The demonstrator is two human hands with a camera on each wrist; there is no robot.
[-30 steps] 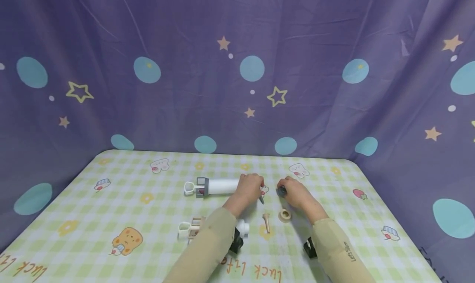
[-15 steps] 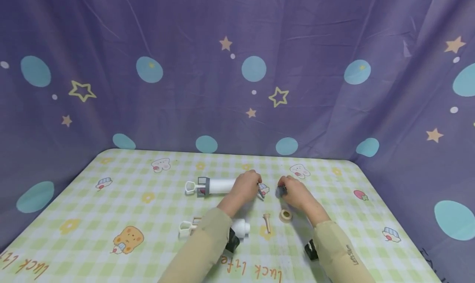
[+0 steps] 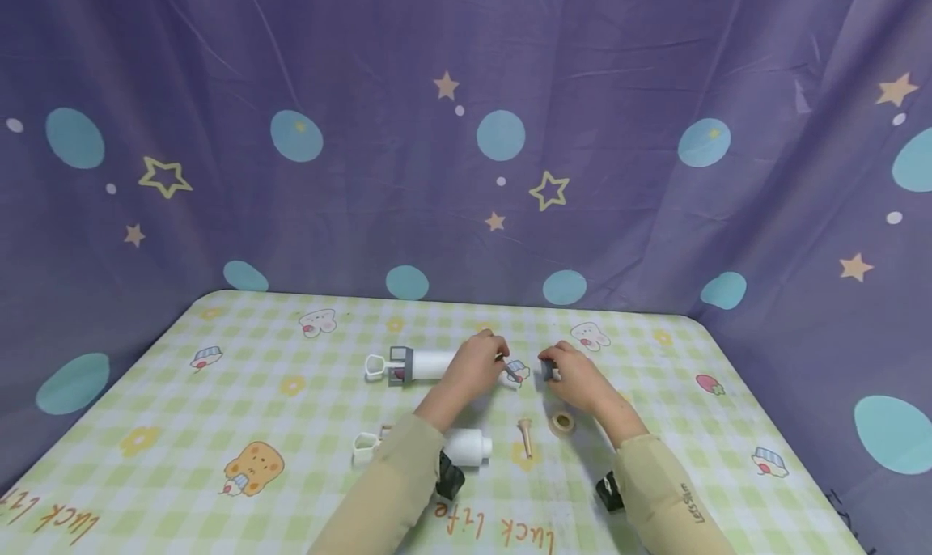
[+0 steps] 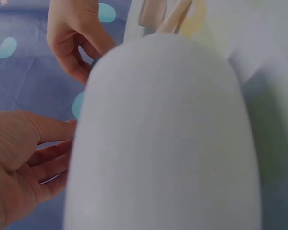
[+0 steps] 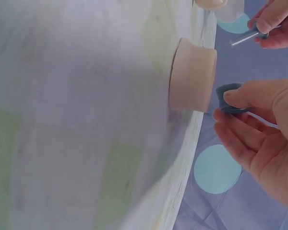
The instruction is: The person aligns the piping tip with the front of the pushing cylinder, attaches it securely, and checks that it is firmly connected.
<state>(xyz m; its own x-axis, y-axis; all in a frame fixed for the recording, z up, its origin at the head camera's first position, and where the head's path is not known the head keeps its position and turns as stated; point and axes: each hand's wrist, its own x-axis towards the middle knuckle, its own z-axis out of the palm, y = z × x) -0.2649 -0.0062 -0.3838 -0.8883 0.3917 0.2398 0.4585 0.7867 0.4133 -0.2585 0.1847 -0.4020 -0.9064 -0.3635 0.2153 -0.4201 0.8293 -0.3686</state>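
My left hand (image 3: pixel 475 366) pinches a small dark grey nozzle (image 3: pixel 514 372), its thin tip slanting down to the right; a pale stem shows in the right wrist view. Across a small gap, my right hand (image 3: pixel 580 379) holds a dark grey threaded-looking ring cap (image 5: pixel 224 91) between thumb and fingers. Behind my left hand lies a white plunger tube (image 3: pixel 429 365) with a grey collar and a white loop handle. Nearer me, a second white plunger tube (image 3: pixel 469 448) lies partly under my left forearm and fills much of the left wrist view.
A beige nozzle (image 3: pixel 526 438) lies on the checked tablecloth (image 3: pixel 328 417), with a beige ring cap (image 3: pixel 562 423) beside it to the right. Black wrist straps show at both sleeves. A purple curtain (image 3: pixel 364 175) hangs behind the table.
My left hand has shifted slightly left and away from me, and the grey nozzle has tilted more level. The right hand has barely moved, while the grey ring cap has turned a little upright.
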